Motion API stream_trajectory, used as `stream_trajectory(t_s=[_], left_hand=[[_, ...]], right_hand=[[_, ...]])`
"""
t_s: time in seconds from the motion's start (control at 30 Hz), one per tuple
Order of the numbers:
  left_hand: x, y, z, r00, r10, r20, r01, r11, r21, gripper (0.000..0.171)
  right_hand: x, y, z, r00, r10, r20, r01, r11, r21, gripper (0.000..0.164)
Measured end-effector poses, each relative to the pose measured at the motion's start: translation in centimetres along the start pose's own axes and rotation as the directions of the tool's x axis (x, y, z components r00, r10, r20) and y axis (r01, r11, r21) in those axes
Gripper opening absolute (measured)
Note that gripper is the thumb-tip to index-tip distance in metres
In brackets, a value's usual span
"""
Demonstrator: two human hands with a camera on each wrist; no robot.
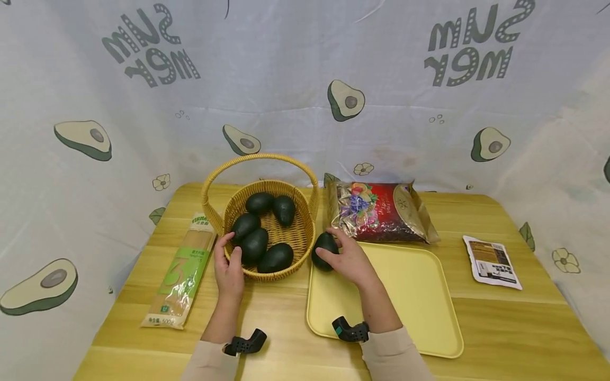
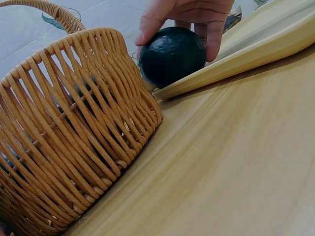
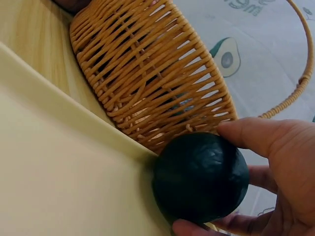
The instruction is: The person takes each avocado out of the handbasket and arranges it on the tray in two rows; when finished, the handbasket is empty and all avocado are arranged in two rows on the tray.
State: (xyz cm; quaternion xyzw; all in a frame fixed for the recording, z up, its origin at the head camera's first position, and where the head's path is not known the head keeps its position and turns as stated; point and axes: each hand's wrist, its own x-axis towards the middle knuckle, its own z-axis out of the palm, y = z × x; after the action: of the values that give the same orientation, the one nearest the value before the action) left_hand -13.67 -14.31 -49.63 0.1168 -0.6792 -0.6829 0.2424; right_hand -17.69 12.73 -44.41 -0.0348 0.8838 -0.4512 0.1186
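A dark green avocado [image 1: 325, 252] is pinched between the thumb and fingers of my right hand [image 1: 349, 259], at the far left corner of the yellow tray [image 1: 410, 296]. In the right wrist view the avocado [image 3: 201, 178] is close to the tray's rim, beside the wicker basket [image 3: 152, 73]. My left hand [image 1: 230, 270] grips the near left rim of the basket [image 1: 305, 233], thumb and fingers about the edge. Several more avocados [image 1: 254, 246] lie inside the basket. Only a sliver of the left hand shows in the left wrist view, at the bottom left corner.
A bag of spaghetti [image 1: 183, 275] lies left of the basket. Behind the tray lies a red and gold candy bag [image 1: 381, 211]. A small white and brown packet [image 1: 492, 263] is at the right of the wooden table [image 1: 514, 317]. The basket's tall handle [image 1: 259, 156] arches upward.
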Motion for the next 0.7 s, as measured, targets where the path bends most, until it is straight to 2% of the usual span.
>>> stream_trajectory(t_s=[0.23, 0.37, 0.5, 0.7], left_hand=[[0.0, 0.0, 0.0, 1.0, -0.019, 0.009, 0.019, 0.999, 0.028, 0.037], [0.0, 0.1, 0.0, 1.0, -0.013, 0.011, 0.013, 1.0, 0.024, 0.037], [0.0, 0.1, 0.0, 1.0, -0.01, 0.007, 0.009, 1.0, 0.023, 0.038], [0.0, 0.0, 0.0, 1.0, -0.023, 0.012, 0.022, 0.999, 0.027, 0.037]], right_hand=[[-0.2, -0.1, -0.3, 1.0, 0.01, 0.027, -0.008, 0.998, -0.063, 0.076], [-0.4, 0.0, -0.9, 0.998, 0.001, 0.06, 0.001, 0.999, -0.045, 0.078], [-0.6, 0.1, -0.9, 0.996, -0.019, 0.084, 0.02, 1.0, -0.012, 0.073], [-0.3, -0.1, -0.4, 1.0, 0.004, 0.02, -0.002, 0.996, -0.09, 0.07]])
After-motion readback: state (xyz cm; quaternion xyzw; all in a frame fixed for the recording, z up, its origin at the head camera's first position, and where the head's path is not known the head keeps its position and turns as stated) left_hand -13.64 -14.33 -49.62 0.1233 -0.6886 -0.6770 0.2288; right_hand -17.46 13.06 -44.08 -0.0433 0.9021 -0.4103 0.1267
